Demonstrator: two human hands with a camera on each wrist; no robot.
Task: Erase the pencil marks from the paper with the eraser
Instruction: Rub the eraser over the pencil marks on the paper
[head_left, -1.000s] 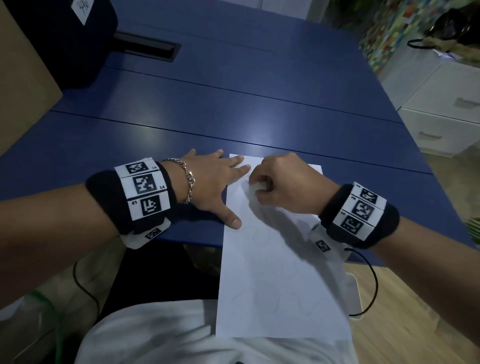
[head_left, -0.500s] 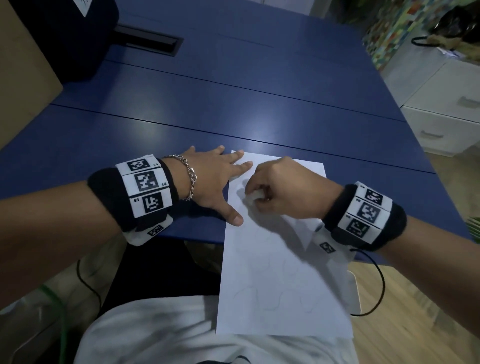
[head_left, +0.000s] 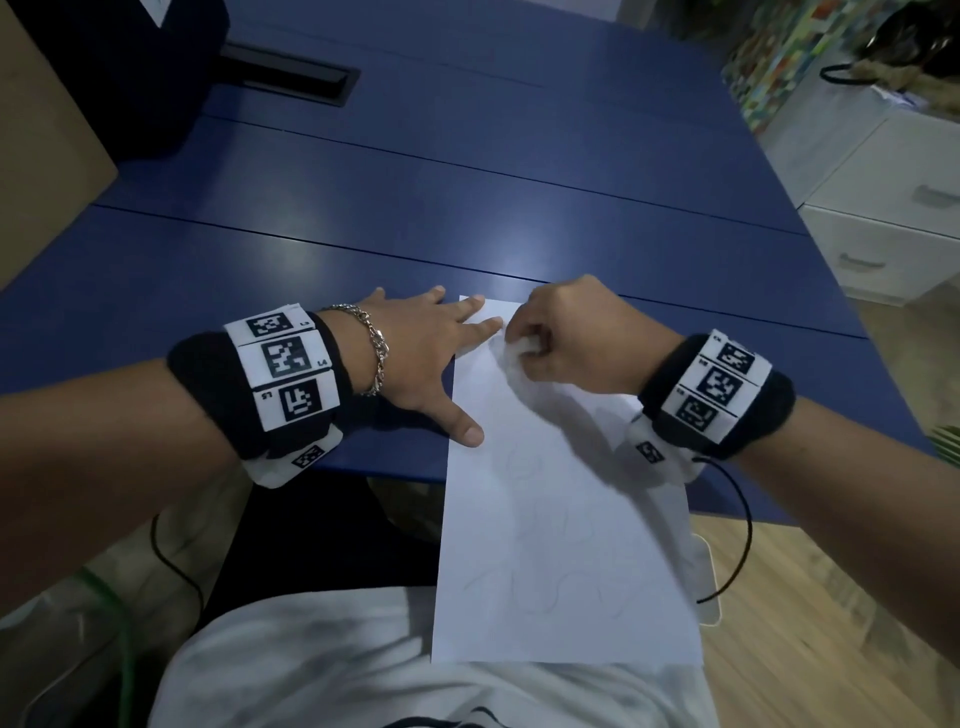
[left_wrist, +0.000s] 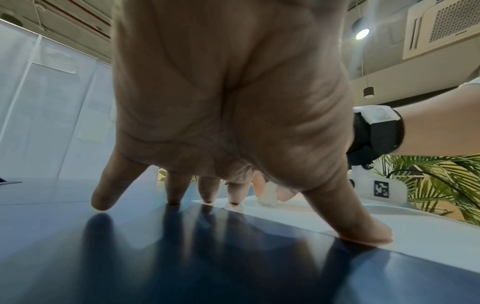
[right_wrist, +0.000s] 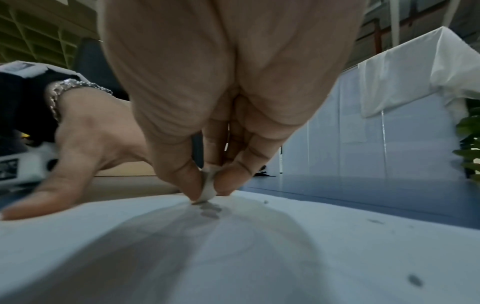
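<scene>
Right hand pinching white eraser in a fingertip grip – pressing it on paper near its far edge, left hand lying flat with fingers spread, pinning paper's left edge to blue surface, faint pencil marks showing on near half.

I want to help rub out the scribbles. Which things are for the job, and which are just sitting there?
For the job:
small white eraser, pinched by right hand
white paper sheet with faint pencil squiggles
left hand pressing its edge

Just there:
blue table
white drawer cabinet
black box
</scene>
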